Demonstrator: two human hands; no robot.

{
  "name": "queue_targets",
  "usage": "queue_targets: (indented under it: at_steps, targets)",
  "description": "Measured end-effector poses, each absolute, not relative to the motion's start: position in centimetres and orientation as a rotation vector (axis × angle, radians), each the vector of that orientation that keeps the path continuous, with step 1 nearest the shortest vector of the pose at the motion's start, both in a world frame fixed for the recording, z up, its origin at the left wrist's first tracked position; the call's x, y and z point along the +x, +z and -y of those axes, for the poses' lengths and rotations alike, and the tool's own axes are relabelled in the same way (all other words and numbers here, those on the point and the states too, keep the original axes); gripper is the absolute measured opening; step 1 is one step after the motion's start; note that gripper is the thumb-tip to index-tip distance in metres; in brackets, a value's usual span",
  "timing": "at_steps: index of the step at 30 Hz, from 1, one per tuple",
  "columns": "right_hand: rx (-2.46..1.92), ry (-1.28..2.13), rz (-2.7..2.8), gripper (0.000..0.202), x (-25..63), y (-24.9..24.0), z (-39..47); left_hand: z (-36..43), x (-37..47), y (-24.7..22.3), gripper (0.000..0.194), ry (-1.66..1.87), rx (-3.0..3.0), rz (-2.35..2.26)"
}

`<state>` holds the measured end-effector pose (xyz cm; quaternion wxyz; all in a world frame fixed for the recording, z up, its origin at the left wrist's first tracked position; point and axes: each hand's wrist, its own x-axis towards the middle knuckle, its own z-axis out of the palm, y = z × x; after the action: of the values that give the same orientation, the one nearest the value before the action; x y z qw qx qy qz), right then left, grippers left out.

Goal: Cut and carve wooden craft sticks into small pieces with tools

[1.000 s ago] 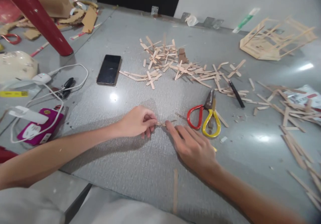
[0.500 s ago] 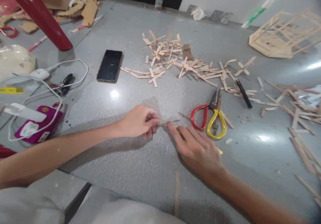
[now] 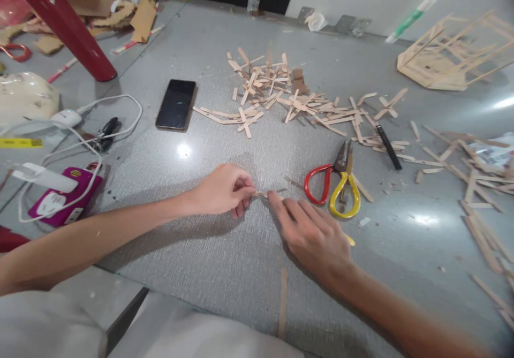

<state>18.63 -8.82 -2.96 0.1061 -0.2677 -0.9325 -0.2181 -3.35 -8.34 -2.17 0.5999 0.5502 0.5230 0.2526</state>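
Between the thumb and fingertips of my left hand [image 3: 225, 189] a small, thin piece of wooden stick [image 3: 260, 193] is pinched, just above the table. My right hand [image 3: 317, 235] lies palm down to its right, index finger pressed at the stick's other end. Under that palm is a slim yellow tool [image 3: 350, 241]; most of it is hidden, and a thin dark blade-like strip shows beyond the index finger. Scissors [image 3: 342, 160] with one red and one yellow handle lie just beyond my right hand. A flat wooden stick [image 3: 283, 302] rests near the table's front edge.
Loose wooden sticks [image 3: 297, 104] are heaped across the back, more on the right. A black pen [image 3: 388, 146] lies among them. A stick frame [image 3: 433, 74] stands back right. Left are a phone [image 3: 175, 105], a purple power strip [image 3: 64, 197] with white cables, and a red post [image 3: 64, 26].
The whole view has shifted slightly. Both hands keep nearly the same pose around the small stick, and nothing has been let go.
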Motion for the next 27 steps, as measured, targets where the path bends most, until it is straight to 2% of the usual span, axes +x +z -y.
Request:
queue_targets:
  at_steps: [14, 27]
  targets:
    - [-0.738, -0.567, 2.756, 0.030, 18.88, -2.97, 8.61, 8.36, -3.34, -2.20, 0.025, 0.577, 1.271, -1.208]
    - [-0.763, -0.654, 2.768, 0.031, 18.58, -2.98, 8.95, 8.30, -3.44, -2.10, 0.027, 0.564, 1.306, -1.203]
